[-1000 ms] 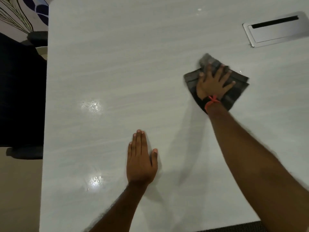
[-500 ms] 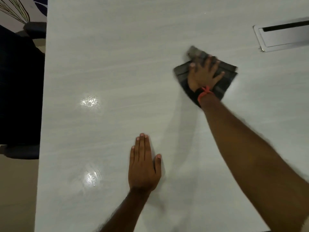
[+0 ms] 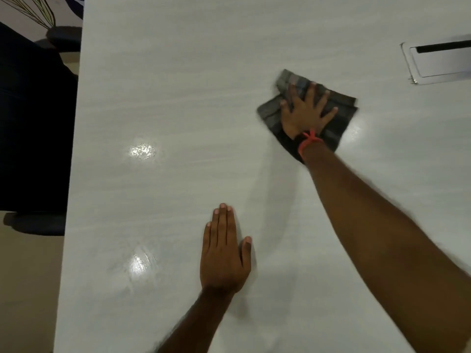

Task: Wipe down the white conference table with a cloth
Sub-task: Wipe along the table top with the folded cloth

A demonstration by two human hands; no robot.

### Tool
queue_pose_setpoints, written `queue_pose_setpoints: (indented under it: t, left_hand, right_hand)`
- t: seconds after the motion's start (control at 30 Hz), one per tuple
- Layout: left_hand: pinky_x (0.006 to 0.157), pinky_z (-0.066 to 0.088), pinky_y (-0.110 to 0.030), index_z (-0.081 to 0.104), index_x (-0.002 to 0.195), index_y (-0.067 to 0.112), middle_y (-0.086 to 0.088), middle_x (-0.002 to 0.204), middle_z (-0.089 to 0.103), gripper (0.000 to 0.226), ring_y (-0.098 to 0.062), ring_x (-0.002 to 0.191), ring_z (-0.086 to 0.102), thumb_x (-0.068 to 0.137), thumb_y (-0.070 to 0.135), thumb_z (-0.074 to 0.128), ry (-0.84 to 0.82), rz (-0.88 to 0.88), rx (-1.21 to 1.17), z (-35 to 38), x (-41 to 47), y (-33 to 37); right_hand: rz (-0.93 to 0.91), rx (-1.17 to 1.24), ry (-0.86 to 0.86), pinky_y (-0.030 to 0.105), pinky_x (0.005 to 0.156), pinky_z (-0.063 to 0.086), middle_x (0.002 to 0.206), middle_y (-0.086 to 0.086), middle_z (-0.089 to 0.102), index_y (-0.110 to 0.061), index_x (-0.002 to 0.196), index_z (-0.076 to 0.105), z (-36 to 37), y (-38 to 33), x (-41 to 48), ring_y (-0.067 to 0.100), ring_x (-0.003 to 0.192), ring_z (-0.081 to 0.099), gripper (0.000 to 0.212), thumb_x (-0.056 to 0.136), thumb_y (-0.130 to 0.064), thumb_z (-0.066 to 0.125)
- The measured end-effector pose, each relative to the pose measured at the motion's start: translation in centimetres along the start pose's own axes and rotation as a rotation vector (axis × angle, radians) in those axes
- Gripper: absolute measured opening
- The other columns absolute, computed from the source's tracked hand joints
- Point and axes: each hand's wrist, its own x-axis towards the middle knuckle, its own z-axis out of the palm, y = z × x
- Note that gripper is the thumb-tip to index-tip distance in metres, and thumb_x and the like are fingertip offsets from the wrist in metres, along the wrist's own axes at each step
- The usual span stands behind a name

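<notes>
I see my right hand [image 3: 304, 112] lying flat on the folded dark grey cloth [image 3: 342, 123], its fingers [image 3: 323, 100] straight and spread apart, pressing the cloth onto the white counter [image 3: 178, 98]. The cloth sits in the upper right part of the counter, its edges showing all round the hand, and it lies near but apart from the metal cable hatch [image 3: 438, 62] set into the surface at the far right. A red thread [image 3: 309, 140] is tied round that wrist. My left hand [image 3: 223, 258] rests palm down on the bare counter nearer to me and well apart from the cloth, fingers [image 3: 221, 225] straight and pressed together, thumb slightly out. Two bright glare spots [image 3: 142, 151] shine on the surface to its left. A dark chair [image 3: 33, 123] stands beyond the counter's left edge.
</notes>
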Motion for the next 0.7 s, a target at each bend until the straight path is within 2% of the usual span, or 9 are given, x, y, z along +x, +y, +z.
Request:
queue_pose_setpoints:
  t: [0.1, 0.17, 0.2, 0.27, 0.37, 0.43, 0.5, 0.57, 0.7]
  left_hand:
    - [0.125, 0.015, -0.036, 0.018, 0.158, 0.007, -0.007, 0.167, 0.016, 0.069, -0.020, 0.155, 0.011, 0.102, 0.046, 0.030, -0.012, -0.009, 0.001, 0.1, 0.0, 0.1]
    - [0.125, 0.017, -0.037, 0.018, 0.159, 0.008, -0.007, 0.167, 0.015, 0.070, -0.019, 0.155, 0.011, 0.102, 0.046, 0.029, -0.017, -0.020, 0.004, 0.0, 0.0, 0.1]
    - [0.125, 0.018, -0.038, 0.019, 0.158, 0.007, -0.008, 0.167, 0.017, 0.069, -0.020, 0.155, 0.012, 0.102, 0.045, 0.030, -0.009, -0.017, 0.004, 0.0, -0.1, 0.1]
    - [0.124, 0.020, -0.039, 0.021, 0.157, 0.007, -0.009, 0.166, 0.020, 0.068, -0.021, 0.154, 0.015, 0.101, 0.043, 0.033, 0.009, 0.000, -0.004, 0.0, -0.1, 0.2]
    - [0.124, 0.023, -0.041, 0.020, 0.158, 0.006, -0.009, 0.166, 0.018, 0.068, -0.021, 0.155, 0.014, 0.102, 0.043, 0.032, 0.009, 0.003, -0.015, 0.0, 0.0, 0.1]
    - [0.124, 0.022, -0.041, 0.019, 0.158, 0.006, -0.009, 0.166, 0.017, 0.069, -0.021, 0.155, 0.012, 0.101, 0.043, 0.032, -0.002, 0.001, -0.018, 0.1, -0.1, 0.0]
    - [0.124, 0.020, -0.040, 0.019, 0.158, 0.007, -0.009, 0.166, 0.017, 0.069, -0.021, 0.155, 0.012, 0.101, 0.044, 0.033, 0.000, 0.002, -0.022, 0.1, 0.0, -0.1]
    - [0.124, 0.020, -0.040, 0.019, 0.158, 0.007, -0.009, 0.166, 0.017, 0.070, -0.021, 0.155, 0.012, 0.101, 0.045, 0.033, -0.003, 0.000, -0.017, 0.1, 0.0, 0.0]
    - [0.123, 0.024, -0.042, 0.019, 0.158, 0.006, -0.009, 0.166, 0.018, 0.070, -0.021, 0.155, 0.012, 0.101, 0.045, 0.033, -0.012, -0.010, -0.009, 0.2, 0.0, 0.0]
  right_hand:
    - [-0.287, -0.090, -0.040, 0.071, 0.115, -0.002, 0.170, 0.002, 0.007, -0.046, 0.157, 0.022, 2.4, -3.7, -3.6, 0.038, 0.155, -0.001, 0.056, 0.102, -0.058, 0.031]
    - [-0.460, -0.109, -0.073, 0.068, 0.118, 0.000, 0.170, 0.001, 0.007, -0.047, 0.156, 0.022, 3.1, -2.5, -7.8, 0.033, 0.156, 0.002, 0.055, 0.103, -0.057, 0.031]
    - [-0.487, -0.101, -0.060, 0.066, 0.119, 0.002, 0.170, 0.000, 0.009, -0.047, 0.156, 0.023, 3.2, -0.8, -9.3, 0.031, 0.156, 0.004, 0.054, 0.103, -0.057, 0.031]
    - [-0.406, -0.097, 0.022, 0.064, 0.118, 0.008, 0.168, -0.001, 0.017, -0.045, 0.155, 0.029, 2.4, 3.5, -10.3, 0.030, 0.155, 0.012, 0.055, 0.101, -0.055, 0.033]
    - [-0.142, -0.093, 0.080, 0.068, 0.118, 0.010, 0.168, 0.002, 0.020, -0.042, 0.156, 0.031, -0.1, 7.7, -6.4, 0.032, 0.155, 0.014, 0.056, 0.101, -0.053, 0.032]
    - [0.005, -0.045, 0.075, 0.070, 0.117, 0.005, 0.169, 0.004, 0.014, -0.042, 0.157, 0.026, -1.3, 7.3, -2.8, 0.034, 0.155, 0.006, 0.055, 0.103, -0.053, 0.030]
    - [0.063, -0.010, 0.069, 0.071, 0.117, 0.002, 0.170, 0.004, 0.010, -0.043, 0.157, 0.025, -1.2, 4.6, -1.1, 0.035, 0.156, 0.001, 0.055, 0.103, -0.054, 0.029]
    - [-0.064, -0.062, 0.049, 0.071, 0.117, 0.001, 0.170, 0.004, 0.010, -0.042, 0.157, 0.024, 0.6, 1.2, -2.3, 0.036, 0.155, 0.001, 0.055, 0.103, -0.053, 0.029]
    - [-0.534, -0.175, -0.081, 0.066, 0.118, -0.001, 0.170, -0.001, 0.005, -0.044, 0.158, 0.015, 3.2, -0.9, -9.9, 0.031, 0.156, 0.000, 0.055, 0.105, -0.052, 0.026]
